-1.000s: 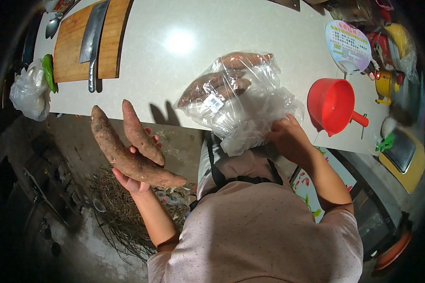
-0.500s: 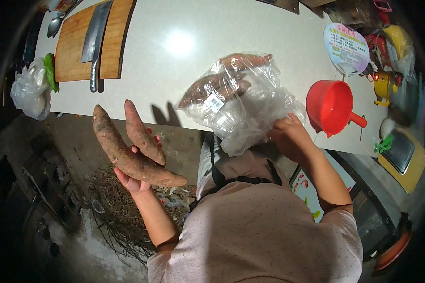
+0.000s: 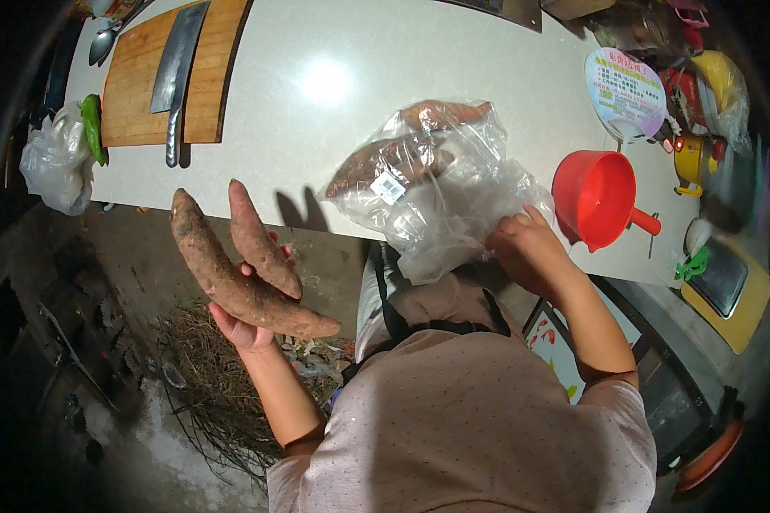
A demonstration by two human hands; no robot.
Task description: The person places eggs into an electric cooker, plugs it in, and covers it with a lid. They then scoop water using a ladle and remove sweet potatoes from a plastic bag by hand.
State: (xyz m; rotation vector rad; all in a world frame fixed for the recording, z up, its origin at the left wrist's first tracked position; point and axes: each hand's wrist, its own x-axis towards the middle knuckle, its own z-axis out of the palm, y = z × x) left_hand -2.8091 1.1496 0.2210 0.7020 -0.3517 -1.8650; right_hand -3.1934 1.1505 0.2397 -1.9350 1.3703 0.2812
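Two sweet potatoes rest in my left hand (image 3: 246, 329), off the front edge of the counter: a long curved one (image 3: 231, 286) and a shorter one (image 3: 259, 244), with fingers showing between and behind them. My right hand (image 3: 522, 239) has its fingers curled on the open end of a clear plastic bag (image 3: 462, 205) at the counter's front edge. Inside the bag lie more sweet potatoes (image 3: 385, 162), and a white barcode label (image 3: 388, 187) is on the plastic.
On the white counter (image 3: 274, 103), a cleaver (image 3: 178, 68) lies on a wooden board (image 3: 128, 94) at the left, near a green pepper (image 3: 91, 128) and a white bag (image 3: 56, 167). To the right are a red dipper (image 3: 592, 197), a round fan (image 3: 624, 90) and a yellow-framed scale (image 3: 731, 295).
The view has shifted very slightly. Both hands keep the same hold, on the two sweet potatoes and on the bag.
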